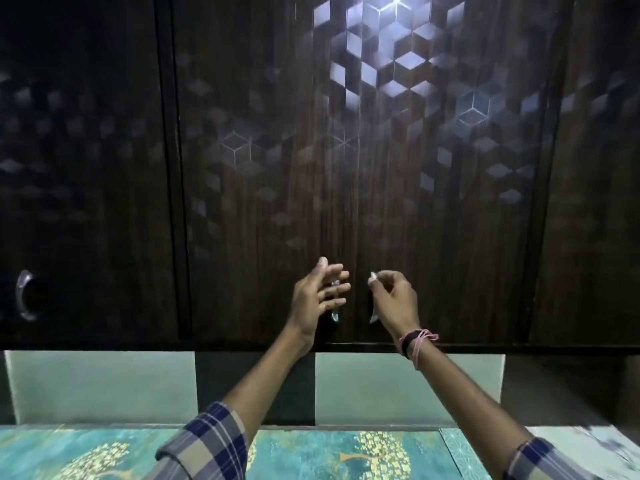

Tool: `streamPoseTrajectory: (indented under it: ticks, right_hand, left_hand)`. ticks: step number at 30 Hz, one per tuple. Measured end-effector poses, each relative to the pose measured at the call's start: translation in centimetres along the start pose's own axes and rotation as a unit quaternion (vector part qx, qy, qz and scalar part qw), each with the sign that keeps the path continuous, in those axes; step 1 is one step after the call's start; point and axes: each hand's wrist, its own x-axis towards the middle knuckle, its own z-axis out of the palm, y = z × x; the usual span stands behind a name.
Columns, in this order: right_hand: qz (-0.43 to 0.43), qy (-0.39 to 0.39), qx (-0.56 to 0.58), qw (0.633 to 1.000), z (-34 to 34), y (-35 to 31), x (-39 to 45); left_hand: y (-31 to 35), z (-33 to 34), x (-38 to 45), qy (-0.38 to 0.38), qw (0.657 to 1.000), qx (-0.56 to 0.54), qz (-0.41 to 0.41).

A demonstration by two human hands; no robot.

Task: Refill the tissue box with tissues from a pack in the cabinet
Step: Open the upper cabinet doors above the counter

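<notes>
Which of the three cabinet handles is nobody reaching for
The far-left handle, a curved metal pull on the leftmost door. The left hand covers the middle-left handle, and the right hand pinches the middle-right handle.

A person is reaching up with both arms to a dark wood-grain cabinet (pixel 433 202) whose two middle doors are meeting at a seam. The left hand (pixel 317 301) is spreading its fingers in front of the left handle (pixel 335 315), partly hiding it. The right hand (pixel 394 301) is curling around the right handle (pixel 373 315), thumb and fingers pinching its top. Threads (pixel 417 341) are circling the right wrist. Checked sleeves (pixel 211 441) are showing below, above a teal patterned surface (pixel 329 452).
</notes>
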Motion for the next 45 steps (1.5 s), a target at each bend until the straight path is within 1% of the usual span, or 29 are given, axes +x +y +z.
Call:
streamPoseTrajectory:
  ticks: [2,4,7,12,17,22,24,28,32,36,41,45]
  right_hand:
    - [0.02,0.054,-0.033,0.998,0.6,0.6,0.0]
    - [0.059,0.074,-0.04,0.995,1.3,1.1,-0.5]
    - [0.094,0.046,-0.028,0.994,1.8,1.5,-0.9]
    - [0.083,0.031,-0.057,0.994,1.8,1.3,-1.6]
    - [0.091,0.063,-0.05,0.993,0.3,1.1,-4.1]
    - [0.059,0.059,0.023,0.996,-4.8,-0.1,-9.4]
    - [0.045,0.071,0.054,0.995,-6.9,0.1,-11.6]
    - [0.085,0.119,0.134,0.98,-11.5,1.3,-16.3]
    - [0.12,0.136,0.187,0.965,-17.3,1.8,-20.3]
    - [0.119,0.14,0.19,0.964,-23.8,0.9,-22.9]
    - [0.134,0.145,0.204,0.959,-31.5,1.4,-23.8]
    - [0.163,0.138,0.22,0.952,-36.0,3.0,-23.1]
  left_hand:
    - [-1.0,0.1,-0.4,0.002,1.0,0.002,-0.031]
    - [-2.4,0.0,-0.9,0.003,0.999,-0.004,-0.049]
    - [-3.6,0.0,-1.2,-0.002,0.998,0.0,-0.062]
    - [-4.7,0.4,-2.1,-0.015,0.996,0.001,-0.087]
    - [-5.9,1.8,-4.2,-0.004,0.994,-0.023,-0.106]
    - [-6.1,4.5,-8.9,0.023,0.997,-0.039,-0.062]
    - [-6.0,6.0,-11.4,0.032,0.998,-0.041,-0.045]
    - [-5.6,9.8,-16.8,0.029,0.998,-0.049,-0.027]
    - [-5.5,14.7,-21.6,-0.005,0.998,-0.05,-0.046]
    - [-5.4,20.2,-24.7,-0.043,0.993,-0.069,-0.083]
    - [-5.2,26.6,-26.8,-0.119,0.984,-0.065,-0.116]
    - [-5.0,31.0,-27.3,-0.171,0.974,-0.044,-0.144]
